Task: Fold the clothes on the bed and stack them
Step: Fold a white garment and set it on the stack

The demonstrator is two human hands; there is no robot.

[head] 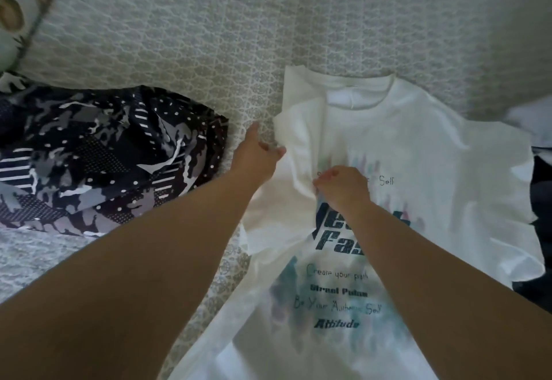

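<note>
The white T-shirt (418,152) under my hands is soft, matt cloth, its printed lettering flat and dull. To the left, the dark patterned garment (98,158) looks smoother, with a faint sheen. The grey bedspread (209,42) beyond has a textured, woven-looking matt surface.

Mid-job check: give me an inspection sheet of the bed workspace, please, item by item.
Surface: bed cover, grey patterned, mostly flat.
Job's things: white T-shirt lies print side up, its left sleeve drawn inward over the chest; dark patterned garment lies crumpled to the left, unfolded.
Clutter: dark fabric at the right edge, kind unclear.
Grippers: left hand grips the sleeve fabric; right hand pinches a fold at the chest.
Cables: nothing seen.
Surroundings: pillows with brown print at top left.
</note>
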